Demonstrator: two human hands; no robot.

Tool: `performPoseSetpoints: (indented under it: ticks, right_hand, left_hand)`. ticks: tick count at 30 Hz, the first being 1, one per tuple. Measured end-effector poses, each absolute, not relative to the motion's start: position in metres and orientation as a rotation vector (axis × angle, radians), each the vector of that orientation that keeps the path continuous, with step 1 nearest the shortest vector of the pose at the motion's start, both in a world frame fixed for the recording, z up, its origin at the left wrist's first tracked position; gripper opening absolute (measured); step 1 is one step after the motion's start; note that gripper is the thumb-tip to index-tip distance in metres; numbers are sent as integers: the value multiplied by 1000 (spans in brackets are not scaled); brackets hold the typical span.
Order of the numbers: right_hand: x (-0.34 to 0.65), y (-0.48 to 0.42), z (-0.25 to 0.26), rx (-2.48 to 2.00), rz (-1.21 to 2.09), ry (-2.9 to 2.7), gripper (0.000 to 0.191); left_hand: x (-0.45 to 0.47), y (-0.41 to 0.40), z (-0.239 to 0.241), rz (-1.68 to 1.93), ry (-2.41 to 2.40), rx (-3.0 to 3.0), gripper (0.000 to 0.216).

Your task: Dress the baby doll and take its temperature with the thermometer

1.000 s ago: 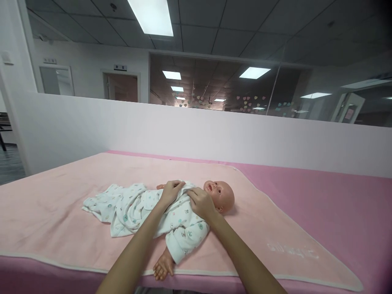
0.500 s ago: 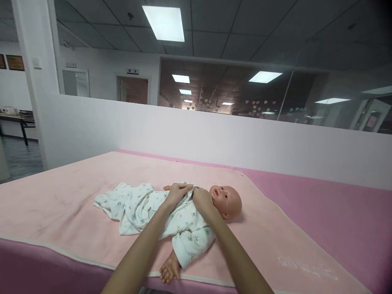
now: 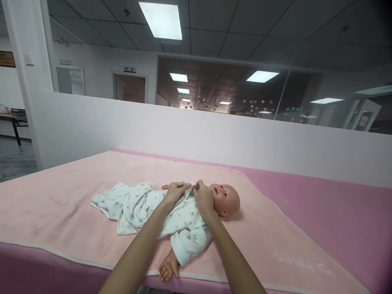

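A baby doll (image 3: pixel 230 200) lies on its back, head to the right, one arm stretched toward the near edge. It wears a white garment (image 3: pixel 183 218) with small printed figures, whose lower part spreads loosely to the left. At the doll's upper chest, my left hand (image 3: pixel 176 194) pinches the cloth by the front opening. Close beside it, just below the doll's chin, my right hand (image 3: pixel 203 199) is closed with fingertips on the garment's neck edge. Any fastener between the fingertips is too small to make out.
Under the doll lies a pale pink sheet (image 3: pixel 76 179) with white edging, over a darker pink surface (image 3: pixel 321 200). A low white wall (image 3: pixel 196 130) with glass above runs behind it. At far left stands a table (image 3: pixel 14 118).
My right hand has lifted and turned slightly at the doll's collar, its fingers more raised. My left hand keeps its place on the cloth. The whole view has shifted a little.
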State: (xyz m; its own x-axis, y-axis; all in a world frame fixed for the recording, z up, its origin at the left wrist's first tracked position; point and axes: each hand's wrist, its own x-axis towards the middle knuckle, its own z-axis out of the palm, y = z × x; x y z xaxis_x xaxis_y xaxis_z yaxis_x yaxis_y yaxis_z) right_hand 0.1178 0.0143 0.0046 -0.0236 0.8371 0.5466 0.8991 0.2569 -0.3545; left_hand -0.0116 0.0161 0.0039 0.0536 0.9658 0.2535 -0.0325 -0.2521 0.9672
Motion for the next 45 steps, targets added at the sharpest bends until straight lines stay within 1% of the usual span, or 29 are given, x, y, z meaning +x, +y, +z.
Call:
performPoseSetpoints:
  ticks: [6, 9, 12, 15, 19, 22, 25, 29, 33, 35, 39, 42, 45]
  right_hand:
    - [115, 13, 5, -1323, -139, -1689, 11]
    - [119, 6, 18, -1135, -147, -1529, 17]
    - [133, -1, 38, -980, -88, -1334, 21]
    - [150, -5, 54, -925, 72, -1108, 23]
    - [158, -6, 58, -862, 389, -905, 28]
    - [152, -9, 56, -825, 535, -833, 34]
    - [146, -16, 54, -808, 616, -844, 40]
    - [141, -23, 54, -800, 607, -948, 38]
    - [130, -21, 53, -838, 584, -1033, 32]
    - [121, -17, 52, -854, 554, -1023, 29]
    - [104, -5, 48, -844, 460, -876, 28]
    - [98, -2, 45, -835, 419, -795, 28]
    - [97, -7, 42, -803, 394, -819, 28]
  left_hand:
    - [-11, 16, 2, 1405, 1018, 1439, 39]
    - [-11, 16, 2, 1418, 1045, 1489, 39]
    - [-10, 12, 4, 1411, 1076, 1555, 36]
    - [-8, 6, 8, 1374, 989, 1648, 29]
    - [-7, 0, 13, 1311, 768, 1739, 22]
    - [-7, -2, 14, 1284, 701, 1740, 23]
    - [-7, -1, 13, 1252, 789, 1727, 27]
    - [-6, -1, 13, 1235, 858, 1703, 33]
    - [-11, -7, 19, 1123, 759, 1731, 29]
    - [-15, -12, 24, 1033, 669, 1754, 29]
    - [-16, -16, 27, 933, 593, 1830, 35]
    - [-13, -13, 24, 1016, 668, 1778, 33]
    - [-13, -7, 20, 1239, 754, 1644, 25]
